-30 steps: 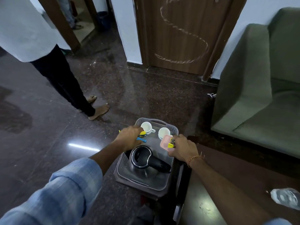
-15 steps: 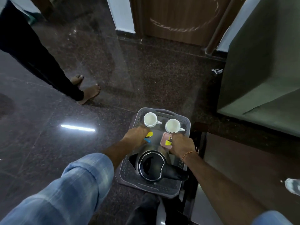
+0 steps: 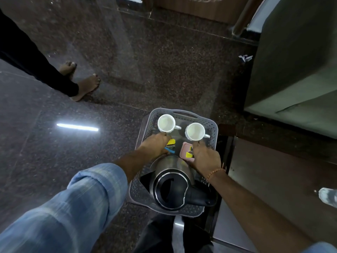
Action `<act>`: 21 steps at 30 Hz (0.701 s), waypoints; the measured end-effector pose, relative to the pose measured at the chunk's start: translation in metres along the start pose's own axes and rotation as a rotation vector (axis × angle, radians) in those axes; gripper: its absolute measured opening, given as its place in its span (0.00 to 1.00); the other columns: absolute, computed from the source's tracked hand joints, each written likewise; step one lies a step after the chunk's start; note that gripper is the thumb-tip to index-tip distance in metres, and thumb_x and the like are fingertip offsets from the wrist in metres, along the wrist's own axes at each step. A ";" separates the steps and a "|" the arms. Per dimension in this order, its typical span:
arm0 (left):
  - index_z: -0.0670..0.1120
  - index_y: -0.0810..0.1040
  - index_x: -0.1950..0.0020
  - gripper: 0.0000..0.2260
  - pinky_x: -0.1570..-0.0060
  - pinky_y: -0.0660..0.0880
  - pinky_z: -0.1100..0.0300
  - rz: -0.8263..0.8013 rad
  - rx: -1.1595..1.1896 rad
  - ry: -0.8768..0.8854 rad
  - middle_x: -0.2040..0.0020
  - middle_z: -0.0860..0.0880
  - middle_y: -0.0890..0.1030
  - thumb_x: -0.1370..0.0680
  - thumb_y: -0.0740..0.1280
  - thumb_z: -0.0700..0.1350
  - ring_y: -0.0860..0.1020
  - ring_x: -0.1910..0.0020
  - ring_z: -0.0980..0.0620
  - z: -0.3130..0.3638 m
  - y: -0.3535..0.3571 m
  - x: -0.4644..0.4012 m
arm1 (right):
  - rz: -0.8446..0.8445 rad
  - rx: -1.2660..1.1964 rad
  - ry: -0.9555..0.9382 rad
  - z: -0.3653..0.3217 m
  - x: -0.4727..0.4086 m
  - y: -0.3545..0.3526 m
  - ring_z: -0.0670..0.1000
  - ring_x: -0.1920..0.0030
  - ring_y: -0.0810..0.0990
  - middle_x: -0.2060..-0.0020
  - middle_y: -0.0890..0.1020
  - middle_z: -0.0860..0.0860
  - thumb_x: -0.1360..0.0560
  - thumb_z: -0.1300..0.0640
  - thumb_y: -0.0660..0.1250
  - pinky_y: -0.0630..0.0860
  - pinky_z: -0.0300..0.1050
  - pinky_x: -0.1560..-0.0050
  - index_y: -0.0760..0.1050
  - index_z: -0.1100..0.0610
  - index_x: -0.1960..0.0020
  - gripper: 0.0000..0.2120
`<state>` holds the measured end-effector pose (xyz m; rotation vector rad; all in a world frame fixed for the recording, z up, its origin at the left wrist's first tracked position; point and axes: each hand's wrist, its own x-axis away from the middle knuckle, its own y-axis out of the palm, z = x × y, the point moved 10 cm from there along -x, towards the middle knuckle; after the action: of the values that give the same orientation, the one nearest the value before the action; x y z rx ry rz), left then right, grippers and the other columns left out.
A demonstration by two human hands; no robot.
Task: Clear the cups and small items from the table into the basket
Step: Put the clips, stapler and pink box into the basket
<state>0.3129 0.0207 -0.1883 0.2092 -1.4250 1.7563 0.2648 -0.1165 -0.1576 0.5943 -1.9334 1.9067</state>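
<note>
A gray basket (image 3: 212,132) with little holes in its sides sits low by the dark stone floor (image 3: 164,61), just left of the dark table (image 3: 273,179). Two white cups (image 3: 166,123) stand side by side at the far end of the basket, mouths up and handles pointing right. A shiny metal kettle (image 3: 172,183) with a black handle fills the near end. Between the kettle and the cups lie small things: a yellow and blue clip (image 3: 171,146) on the left and a pink box (image 3: 184,149) with a yellow clip (image 3: 189,154) on it to the right. The left hand (image 3: 155,145) reaches into the basket with its fingers curled down, touching the left cup's near edge and lying just beside the yellow and blue clip; I cannot tell if it is pinching anything. The right hand (image 3: 206,156) is curled too, next to the pink box and just below the right cup, and its fingers are hidden, so I cannot tell what it holds. Another person's bare feet (image 3: 87,86) stand on the floor to the left. A green sofa (image 3: 291,70) is on the right.
</note>
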 end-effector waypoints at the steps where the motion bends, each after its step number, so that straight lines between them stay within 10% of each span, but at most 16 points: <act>1: 0.43 0.72 0.34 0.24 0.40 0.73 0.46 -0.002 -0.008 0.009 0.37 0.41 0.75 0.26 0.72 0.51 0.77 0.40 0.39 0.000 0.000 0.000 | 0.017 -0.014 0.007 0.001 0.002 -0.004 0.58 0.50 0.84 0.41 0.76 0.54 0.23 0.49 0.64 0.78 0.48 0.59 0.68 0.55 0.35 0.19; 21: 0.44 0.71 0.30 0.20 0.36 0.71 0.47 0.075 -0.038 0.115 0.33 0.42 0.74 0.22 0.65 0.43 0.73 0.34 0.41 0.012 -0.029 0.039 | 0.023 -0.173 -0.016 -0.004 0.026 -0.017 0.58 0.38 0.73 0.38 0.74 0.56 0.22 0.45 0.61 0.73 0.51 0.39 0.68 0.58 0.33 0.23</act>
<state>0.3041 0.0293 -0.1399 0.0344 -1.3980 1.7703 0.2514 -0.1142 -0.1296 0.5402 -2.0971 1.7297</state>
